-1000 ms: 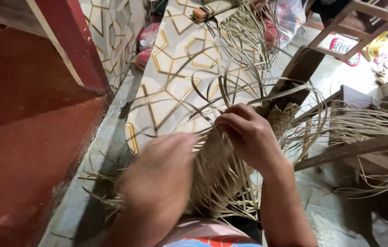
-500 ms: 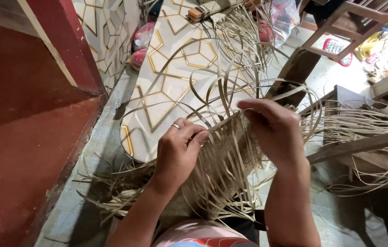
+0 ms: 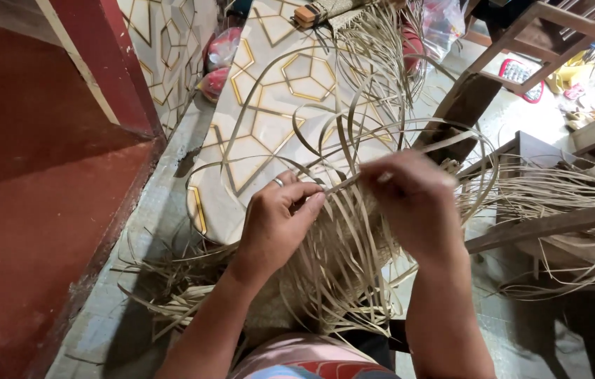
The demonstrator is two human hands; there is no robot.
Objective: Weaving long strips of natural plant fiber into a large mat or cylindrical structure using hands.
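Mid-weave, by the look of it: a half-made woven piece [image 3: 332, 274] of flat, pale, dry strips lay in the lap, loose ends fanning over the patterned floor [image 3: 269, 126]. Left hand [image 3: 276, 224], ringed, pinched one thin strip [image 3: 343, 184] at fingertips; right hand [image 3: 417, 203] closed over the same strip, blurred. Probably called next for threading that strip across its neighbours, kept taut.

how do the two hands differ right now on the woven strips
The left hand wears a ring and shows sharp; the right hand has no visible ring and is motion-blurred. The left hand's fingers curl down onto the woven piece, while the right hand sits higher. Both pinch the same pale strip between them.
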